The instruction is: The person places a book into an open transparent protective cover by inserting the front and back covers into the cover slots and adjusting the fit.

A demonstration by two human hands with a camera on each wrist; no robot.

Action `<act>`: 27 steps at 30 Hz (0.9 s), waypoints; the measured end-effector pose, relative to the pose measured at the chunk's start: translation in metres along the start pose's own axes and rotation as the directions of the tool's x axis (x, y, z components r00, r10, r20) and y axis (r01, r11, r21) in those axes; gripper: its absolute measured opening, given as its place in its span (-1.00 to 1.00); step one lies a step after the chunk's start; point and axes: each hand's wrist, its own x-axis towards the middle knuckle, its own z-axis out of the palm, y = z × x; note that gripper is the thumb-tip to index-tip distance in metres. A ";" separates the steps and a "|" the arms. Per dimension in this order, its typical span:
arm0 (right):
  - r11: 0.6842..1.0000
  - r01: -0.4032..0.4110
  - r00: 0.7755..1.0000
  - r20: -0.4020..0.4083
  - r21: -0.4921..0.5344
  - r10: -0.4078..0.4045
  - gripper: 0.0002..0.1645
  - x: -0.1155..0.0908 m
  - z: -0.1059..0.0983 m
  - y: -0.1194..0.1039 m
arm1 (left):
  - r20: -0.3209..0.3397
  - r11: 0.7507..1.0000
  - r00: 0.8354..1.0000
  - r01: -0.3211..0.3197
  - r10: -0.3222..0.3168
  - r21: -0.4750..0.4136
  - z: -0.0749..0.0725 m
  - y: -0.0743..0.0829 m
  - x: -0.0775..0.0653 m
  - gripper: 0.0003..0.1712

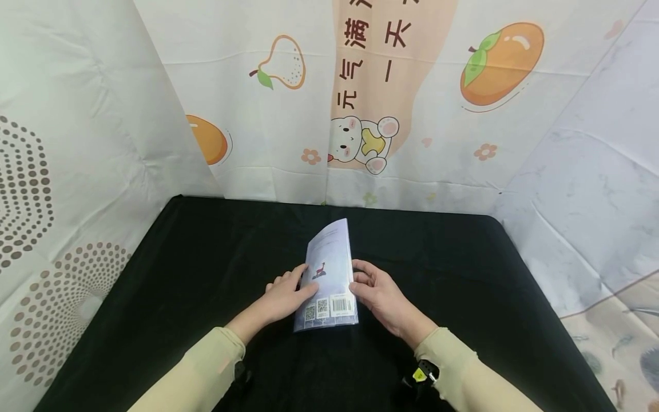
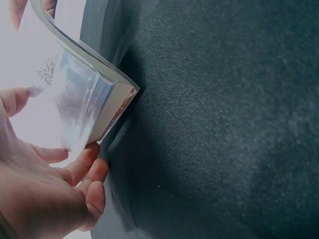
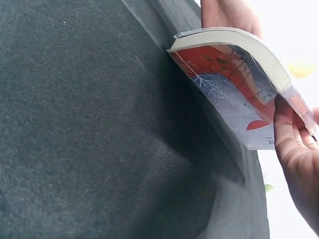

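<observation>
A paperback book (image 1: 332, 254) is held between both hands over the middle of the black table, its pale lilac back cover facing up. Small codes and a barcode (image 1: 341, 305) run along its near end. My left hand (image 1: 282, 296) grips the left edge, with the thumb on the back cover. On the other long edge, my right hand (image 1: 380, 296) pinches the book between thumb and fingers. In the right wrist view the front cover (image 3: 219, 94), red and blue-grey with a white tree, faces down, and the pages bow in a curve.
A black cloth (image 1: 206, 263) covers the table. White curtain walls stand at the back and sides, the back one printed with fruit and a cartoon bear (image 1: 360, 143). A patterned cloth (image 1: 618, 343) hangs at the right.
</observation>
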 end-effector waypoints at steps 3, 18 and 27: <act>1.000 0.005 1.000 -0.014 -0.029 -0.006 -0.33 0.000 0.001 -0.003 | -0.011 0.997 1.000 -0.001 0.000 -0.073 0.001 0.001 0.001 -0.24; 0.978 0.022 0.991 -0.123 -0.207 -0.048 -0.43 0.001 0.006 -0.019 | 0.000 0.978 0.999 -0.043 0.044 -0.203 0.001 0.019 -0.004 -0.32; 0.955 0.009 0.984 -0.168 -0.295 -0.061 -0.45 -0.002 0.016 -0.030 | -0.040 0.967 0.997 -0.072 0.064 -0.246 0.003 0.026 -0.006 -0.29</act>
